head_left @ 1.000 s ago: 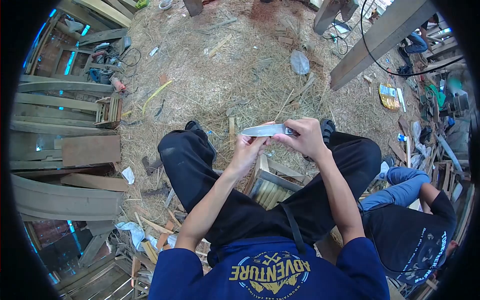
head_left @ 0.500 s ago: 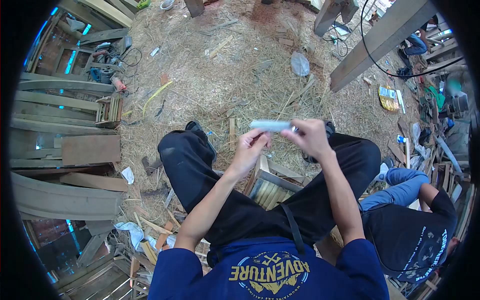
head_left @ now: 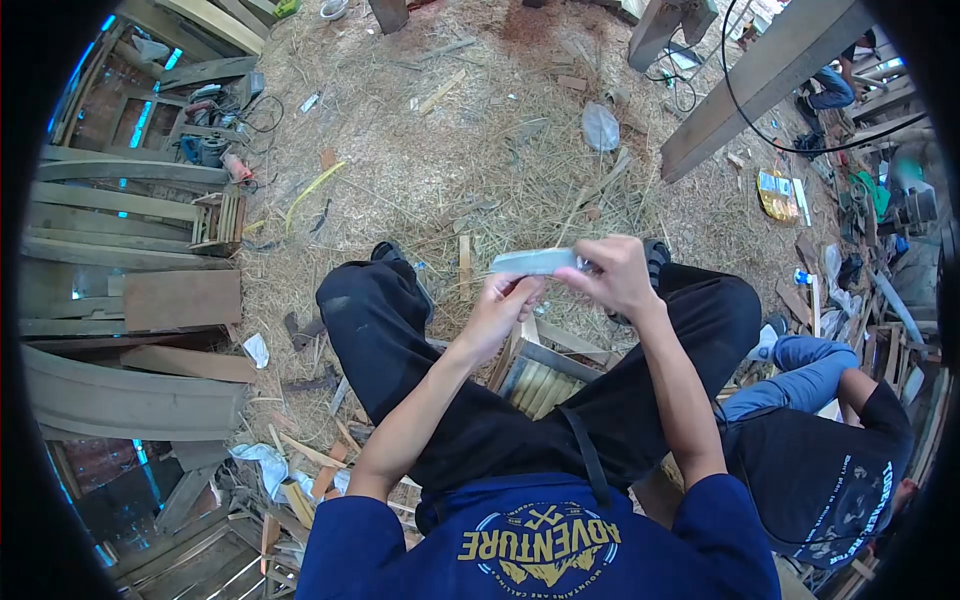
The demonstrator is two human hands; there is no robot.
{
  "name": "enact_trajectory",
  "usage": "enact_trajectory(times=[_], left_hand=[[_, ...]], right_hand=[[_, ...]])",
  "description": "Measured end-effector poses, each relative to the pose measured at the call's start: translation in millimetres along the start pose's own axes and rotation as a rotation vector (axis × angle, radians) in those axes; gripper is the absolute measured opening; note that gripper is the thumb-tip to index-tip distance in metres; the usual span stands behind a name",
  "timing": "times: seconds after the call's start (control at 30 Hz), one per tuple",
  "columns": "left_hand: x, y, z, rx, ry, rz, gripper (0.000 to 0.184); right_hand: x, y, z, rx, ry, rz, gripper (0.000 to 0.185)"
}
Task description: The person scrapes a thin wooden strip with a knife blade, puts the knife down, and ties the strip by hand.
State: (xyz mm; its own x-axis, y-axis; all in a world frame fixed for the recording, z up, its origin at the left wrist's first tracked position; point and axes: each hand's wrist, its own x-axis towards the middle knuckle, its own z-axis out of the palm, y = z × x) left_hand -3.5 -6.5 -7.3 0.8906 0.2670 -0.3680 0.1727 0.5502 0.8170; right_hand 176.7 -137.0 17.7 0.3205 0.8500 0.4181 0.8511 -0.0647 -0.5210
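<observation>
A flat, pale grey, knife-like blade (head_left: 533, 262) lies crosswise in front of me, its slanted end pointing left. My right hand (head_left: 618, 275) is closed around its right end, so any handle there is hidden. My left hand (head_left: 503, 312) is pinched just under the blade's left half; whatever its fingers hold is too small or hidden to make out. Below both hands, between my knees, stands a small wooden frame (head_left: 570, 362) with several pale slats (head_left: 540, 388).
A co-worker (head_left: 820, 455) sits close on my right. Wooden planks (head_left: 130, 395) and power tools (head_left: 205, 150) line the left side. A thick post (head_left: 765, 85) slants across the upper right, with a black cable beside it. Straw and wood scraps cover the ground.
The blade has shifted slightly left and down and is tilted so more of its flat face shows. Both hands keep nearly the same place.
</observation>
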Motion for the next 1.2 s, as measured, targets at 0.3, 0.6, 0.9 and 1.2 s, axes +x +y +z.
enact_trajectory(times=[0.3, 0.6, 0.9, 1.2], left_hand=[[-2.8, 4.6, -2.5, 0.034, -0.104, -0.016, 0.02], [-0.9, 4.1, -0.7, -0.019, -0.048, -0.012, 0.012], [-8.2, 14.8, 7.5, 0.001, -0.078, -0.017, 0.032], [1.1, 14.1, 7.6, -0.086, -0.041, -0.033, 0.048]], right_hand=[[1.4, 3.0, 3.3, -0.065, 0.013, -0.088, 0.042], [2.8, 12.3, 1.4, -0.116, 0.029, -0.081, 0.043], [3.0, 28.7, -5.3, -0.182, 0.146, 0.129, 0.042], [0.5, 3.4, -3.0, -0.135, 0.038, -0.044, 0.045]])
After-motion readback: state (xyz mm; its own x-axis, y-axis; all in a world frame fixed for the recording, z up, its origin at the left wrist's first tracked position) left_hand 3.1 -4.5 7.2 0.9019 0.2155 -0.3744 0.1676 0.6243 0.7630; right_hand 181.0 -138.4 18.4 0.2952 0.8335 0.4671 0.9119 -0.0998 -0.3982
